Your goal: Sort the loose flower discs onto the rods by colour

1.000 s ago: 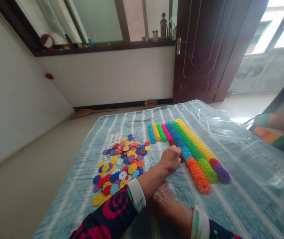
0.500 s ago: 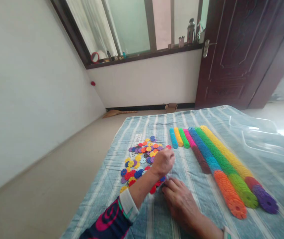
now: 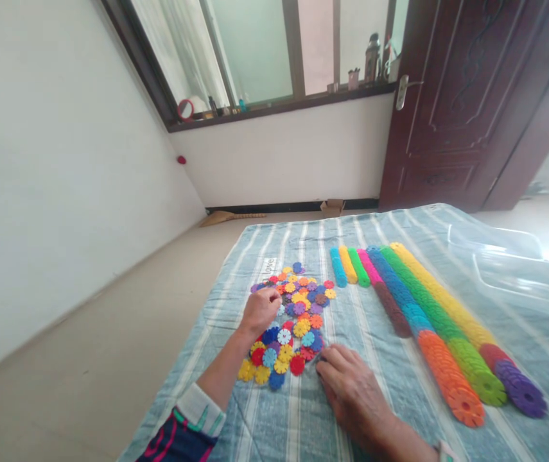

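A loose pile of small notched plastic discs (image 3: 302,328) in many colours lies on the striped bedcover (image 3: 298,420). Over the left side of that pile is my left hand (image 3: 261,309), its fingers curled together in a pinch; whatever they may hold is hidden. My right hand (image 3: 354,388) rests on the cover at the pile's lower right edge, with bent fingers close together near some red and blue discs. I cannot see what is under its fingertips. To the right, more discs stand packed in long rows sorted by colour, among them an orange row (image 3: 451,378).
Clear plastic boxes (image 3: 519,273) stand at the bed's right side. A printed paper or bag (image 3: 269,264) lies by the pile's far end. Beyond the bed are a broom (image 3: 226,218), a small cardboard box (image 3: 332,207) and a brown door (image 3: 447,128).
My left hand has swung left across the pile, from its right edge to its left side, uncovering discs in the middle. My right hand has stayed nearly in place.
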A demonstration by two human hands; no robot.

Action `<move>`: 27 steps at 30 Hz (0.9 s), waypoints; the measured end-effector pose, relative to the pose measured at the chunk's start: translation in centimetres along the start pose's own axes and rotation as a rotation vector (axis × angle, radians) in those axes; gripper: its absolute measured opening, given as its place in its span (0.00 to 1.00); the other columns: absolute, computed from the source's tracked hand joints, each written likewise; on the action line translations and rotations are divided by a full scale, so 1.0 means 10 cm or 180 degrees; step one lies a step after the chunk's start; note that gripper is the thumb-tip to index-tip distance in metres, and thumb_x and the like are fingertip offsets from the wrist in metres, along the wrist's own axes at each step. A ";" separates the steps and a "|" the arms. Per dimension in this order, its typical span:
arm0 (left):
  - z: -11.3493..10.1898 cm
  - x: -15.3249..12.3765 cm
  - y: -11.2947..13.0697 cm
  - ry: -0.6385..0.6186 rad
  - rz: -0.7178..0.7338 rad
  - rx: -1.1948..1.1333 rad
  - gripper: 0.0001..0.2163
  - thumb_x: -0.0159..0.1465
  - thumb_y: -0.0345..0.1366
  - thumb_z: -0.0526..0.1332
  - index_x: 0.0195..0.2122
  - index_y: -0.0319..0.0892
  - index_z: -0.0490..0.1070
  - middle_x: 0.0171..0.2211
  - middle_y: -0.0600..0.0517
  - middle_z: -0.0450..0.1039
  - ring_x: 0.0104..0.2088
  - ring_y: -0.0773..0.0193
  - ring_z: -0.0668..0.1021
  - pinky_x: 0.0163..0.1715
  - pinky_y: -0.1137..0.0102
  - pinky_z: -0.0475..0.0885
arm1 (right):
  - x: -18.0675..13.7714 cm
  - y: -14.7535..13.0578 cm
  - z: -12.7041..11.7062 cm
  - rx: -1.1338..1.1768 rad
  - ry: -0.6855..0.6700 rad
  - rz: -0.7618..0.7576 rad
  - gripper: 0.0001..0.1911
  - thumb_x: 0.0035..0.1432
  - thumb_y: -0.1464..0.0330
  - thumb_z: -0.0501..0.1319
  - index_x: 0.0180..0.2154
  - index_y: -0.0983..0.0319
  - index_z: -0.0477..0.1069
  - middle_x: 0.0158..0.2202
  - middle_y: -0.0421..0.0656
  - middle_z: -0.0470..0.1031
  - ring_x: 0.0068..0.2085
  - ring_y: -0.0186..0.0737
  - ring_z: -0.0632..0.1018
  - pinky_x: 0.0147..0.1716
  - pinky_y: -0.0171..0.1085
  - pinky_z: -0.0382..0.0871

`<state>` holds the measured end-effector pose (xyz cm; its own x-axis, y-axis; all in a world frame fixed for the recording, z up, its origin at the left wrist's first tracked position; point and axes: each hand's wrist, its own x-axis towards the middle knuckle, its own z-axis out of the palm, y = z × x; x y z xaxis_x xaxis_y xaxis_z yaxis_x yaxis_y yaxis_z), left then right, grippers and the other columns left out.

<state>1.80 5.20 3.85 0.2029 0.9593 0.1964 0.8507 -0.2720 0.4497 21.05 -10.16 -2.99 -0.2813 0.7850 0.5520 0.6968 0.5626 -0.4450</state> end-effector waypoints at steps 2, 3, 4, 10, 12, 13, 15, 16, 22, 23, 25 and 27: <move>0.10 0.02 0.16 -0.0088 0.0241 -0.0153 0.08 0.58 0.30 0.57 0.23 0.41 0.73 0.26 0.53 0.74 0.30 0.66 0.75 0.34 0.72 0.67 | 0.01 0.00 -0.01 0.0011 0.0012 -0.0031 0.10 0.60 0.80 0.57 0.33 0.60 0.70 0.36 0.44 0.74 0.41 0.45 0.71 0.40 0.42 0.67; 0.15 0.05 0.25 -0.0131 0.0341 -0.0189 0.09 0.59 0.30 0.57 0.23 0.41 0.73 0.26 0.53 0.74 0.30 0.66 0.74 0.34 0.72 0.67 | 0.01 0.00 -0.01 0.0019 0.0020 -0.0048 0.10 0.60 0.80 0.56 0.33 0.60 0.70 0.36 0.44 0.74 0.41 0.45 0.71 0.39 0.42 0.66; 0.20 0.07 0.34 -0.0193 0.0421 -0.0195 0.09 0.60 0.31 0.57 0.24 0.41 0.73 0.26 0.53 0.74 0.30 0.66 0.74 0.34 0.72 0.67 | 0.02 0.00 -0.01 0.0029 0.0029 -0.0060 0.10 0.60 0.80 0.56 0.33 0.60 0.70 0.36 0.44 0.73 0.40 0.44 0.71 0.39 0.41 0.66; 0.42 0.24 0.75 -0.0549 0.0386 0.0401 0.04 0.55 0.37 0.64 0.29 0.43 0.76 0.31 0.51 0.76 0.35 0.62 0.76 0.36 0.71 0.67 | 0.03 0.01 -0.01 -0.0004 0.0023 -0.0046 0.10 0.59 0.80 0.57 0.32 0.60 0.69 0.36 0.43 0.73 0.40 0.44 0.70 0.38 0.41 0.65; 0.45 0.26 0.79 -0.0690 0.0326 0.0571 0.04 0.55 0.37 0.64 0.28 0.43 0.76 0.32 0.51 0.76 0.37 0.60 0.77 0.36 0.70 0.67 | 0.03 0.01 -0.01 -0.0024 0.0004 -0.0019 0.09 0.58 0.80 0.58 0.32 0.60 0.69 0.35 0.43 0.73 0.39 0.44 0.70 0.38 0.41 0.65; 0.46 0.27 0.80 -0.0731 0.0298 0.0601 0.04 0.55 0.36 0.63 0.28 0.43 0.76 0.33 0.50 0.76 0.37 0.59 0.77 0.36 0.69 0.66 | 0.03 0.01 -0.01 -0.0040 -0.0010 -0.0011 0.09 0.58 0.80 0.58 0.32 0.60 0.69 0.35 0.43 0.73 0.39 0.44 0.70 0.37 0.41 0.65; 0.47 0.27 0.79 -0.0745 0.0257 0.0559 0.03 0.54 0.35 0.63 0.27 0.43 0.75 0.32 0.51 0.76 0.36 0.59 0.77 0.35 0.69 0.66 | 0.04 0.01 -0.01 -0.0089 -0.0037 -0.0007 0.08 0.58 0.79 0.59 0.32 0.60 0.68 0.35 0.43 0.73 0.39 0.44 0.70 0.37 0.41 0.64; 0.46 0.27 0.78 -0.0726 0.0250 0.0500 0.02 0.54 0.34 0.63 0.27 0.43 0.74 0.31 0.51 0.76 0.35 0.60 0.77 0.34 0.70 0.66 | 0.05 0.01 -0.01 -0.0118 -0.0049 -0.0007 0.08 0.59 0.79 0.59 0.32 0.60 0.68 0.34 0.42 0.73 0.39 0.44 0.70 0.36 0.41 0.63; 0.38 0.27 0.72 -0.0544 0.0337 -0.0173 0.04 0.51 0.29 0.62 0.21 0.41 0.68 0.22 0.56 0.70 0.27 0.66 0.73 0.30 0.72 0.65 | 0.08 0.00 -0.01 -0.0274 -0.0134 0.0049 0.07 0.57 0.78 0.62 0.32 0.60 0.68 0.34 0.41 0.73 0.38 0.43 0.70 0.35 0.40 0.63; 0.36 0.27 0.73 -0.0544 0.0349 -0.0314 0.05 0.51 0.29 0.61 0.20 0.41 0.68 0.20 0.57 0.69 0.26 0.67 0.72 0.29 0.73 0.65 | 0.08 0.00 -0.01 -0.0297 -0.0146 0.0053 0.07 0.57 0.78 0.62 0.32 0.60 0.68 0.34 0.41 0.73 0.38 0.43 0.70 0.35 0.40 0.63; 0.33 0.26 0.78 -0.0633 0.0368 -0.0628 0.05 0.51 0.30 0.61 0.19 0.41 0.68 0.20 0.57 0.70 0.25 0.67 0.72 0.28 0.73 0.65 | 0.08 0.00 -0.01 -0.0341 -0.0173 0.0057 0.07 0.57 0.77 0.62 0.32 0.60 0.68 0.34 0.42 0.73 0.39 0.43 0.70 0.35 0.40 0.63; 0.34 0.24 0.90 -0.0843 0.0431 -0.0914 0.05 0.51 0.31 0.61 0.20 0.41 0.70 0.20 0.56 0.72 0.24 0.67 0.73 0.27 0.73 0.66 | 0.09 0.01 0.00 -0.0388 -0.0196 0.0058 0.06 0.57 0.77 0.62 0.32 0.60 0.68 0.35 0.42 0.73 0.39 0.43 0.70 0.35 0.41 0.64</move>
<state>11.58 5.27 5.41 0.4533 0.8896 0.0562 0.6455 -0.3712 0.6675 20.85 -9.42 -2.47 -0.3052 0.8114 0.4985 0.7762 0.5152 -0.3635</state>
